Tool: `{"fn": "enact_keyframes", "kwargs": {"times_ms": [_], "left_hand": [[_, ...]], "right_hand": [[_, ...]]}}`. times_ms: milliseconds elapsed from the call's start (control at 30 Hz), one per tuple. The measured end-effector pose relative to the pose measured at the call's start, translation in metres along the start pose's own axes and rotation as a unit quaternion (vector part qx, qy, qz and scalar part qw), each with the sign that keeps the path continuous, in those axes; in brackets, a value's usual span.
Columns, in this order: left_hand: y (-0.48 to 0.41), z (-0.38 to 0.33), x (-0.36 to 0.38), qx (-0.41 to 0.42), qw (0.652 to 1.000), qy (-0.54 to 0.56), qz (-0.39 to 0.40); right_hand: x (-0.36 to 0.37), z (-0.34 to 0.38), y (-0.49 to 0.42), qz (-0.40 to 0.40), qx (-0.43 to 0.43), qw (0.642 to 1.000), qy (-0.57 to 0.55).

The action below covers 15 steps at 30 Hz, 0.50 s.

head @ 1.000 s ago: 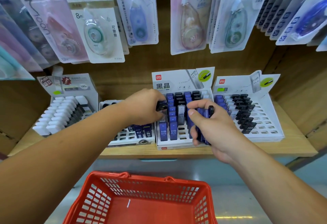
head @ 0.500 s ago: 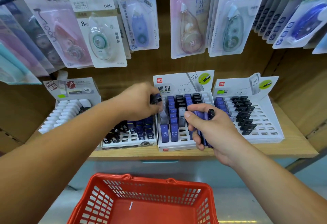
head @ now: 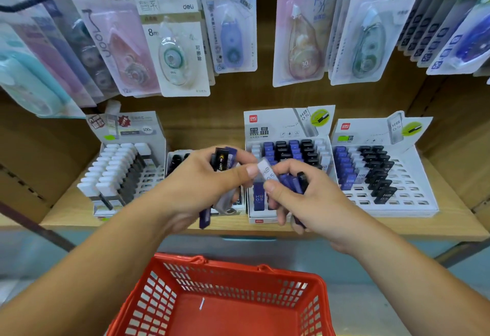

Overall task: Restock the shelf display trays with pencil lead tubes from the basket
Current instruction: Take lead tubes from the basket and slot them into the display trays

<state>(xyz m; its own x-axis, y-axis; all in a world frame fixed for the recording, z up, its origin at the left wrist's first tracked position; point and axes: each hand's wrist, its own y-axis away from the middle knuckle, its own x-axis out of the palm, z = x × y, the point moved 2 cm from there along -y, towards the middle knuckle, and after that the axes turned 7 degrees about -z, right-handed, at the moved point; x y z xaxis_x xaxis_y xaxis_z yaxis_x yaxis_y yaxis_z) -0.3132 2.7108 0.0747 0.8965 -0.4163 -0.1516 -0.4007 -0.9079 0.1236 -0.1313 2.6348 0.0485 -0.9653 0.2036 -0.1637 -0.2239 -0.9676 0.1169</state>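
Left hand (head: 201,184) clutches a bunch of lead tubes (head: 222,160); right hand (head: 302,200) grasps blue tubes (head: 290,183) and pinches a pale tube (head: 267,172), in front of the middle tray (head: 265,215); red basket (head: 228,266) sits below.

At frame bottom, a red basket (head: 225,298) with lattice sides; mid-frame, white display trays (head: 413,203) hold blue, black (and some white) lead tubes (head: 376,174).

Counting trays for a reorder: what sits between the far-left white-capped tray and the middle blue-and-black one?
Head view: another low tray with black-capped tubes, largely hidden behind the left hand, which holds several lead tubes.
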Motion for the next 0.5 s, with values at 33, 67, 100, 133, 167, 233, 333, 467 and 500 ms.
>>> {"fn": "enact_keyframes", "kwargs": {"times_ms": [33,67,100,133,167,233,333,467,500], "left_hand": [[0.002,0.006,0.001,-0.024,0.999,0.047,0.0],[0.003,0.01,0.002,-0.044,0.996,0.078,0.002],[0.005,0.014,0.003,-0.056,0.994,0.098,0.005],[0.005,0.016,0.004,-0.062,0.991,0.115,0.008],[0.005,0.017,0.005,-0.064,0.989,0.13,0.011],[0.005,0.018,0.007,-0.066,0.987,0.144,0.017],[0.007,0.024,0.008,-0.053,0.992,0.113,0.032],[0.006,0.031,0.005,-0.04,0.996,0.076,0.002],[0.007,0.032,0.006,-0.043,0.996,0.082,-0.006]], "right_hand": [[0.001,-0.001,0.0,0.005,0.02,0.999,-0.036],[0.001,-0.003,-0.001,0.011,0.04,0.997,-0.066],[0.003,-0.003,-0.001,0.017,0.058,0.994,-0.089],[0.007,-0.003,0.0,0.021,0.073,0.991,-0.108],[0.01,-0.004,0.001,0.02,0.087,0.988,-0.125],[0.016,-0.006,0.001,0.008,0.104,0.984,-0.145],[0.019,-0.005,0.0,-0.01,0.119,0.982,-0.149],[0.021,0.001,0.0,-0.016,0.131,0.975,-0.181],[0.021,0.0,0.0,-0.01,0.126,0.975,-0.185]]}}
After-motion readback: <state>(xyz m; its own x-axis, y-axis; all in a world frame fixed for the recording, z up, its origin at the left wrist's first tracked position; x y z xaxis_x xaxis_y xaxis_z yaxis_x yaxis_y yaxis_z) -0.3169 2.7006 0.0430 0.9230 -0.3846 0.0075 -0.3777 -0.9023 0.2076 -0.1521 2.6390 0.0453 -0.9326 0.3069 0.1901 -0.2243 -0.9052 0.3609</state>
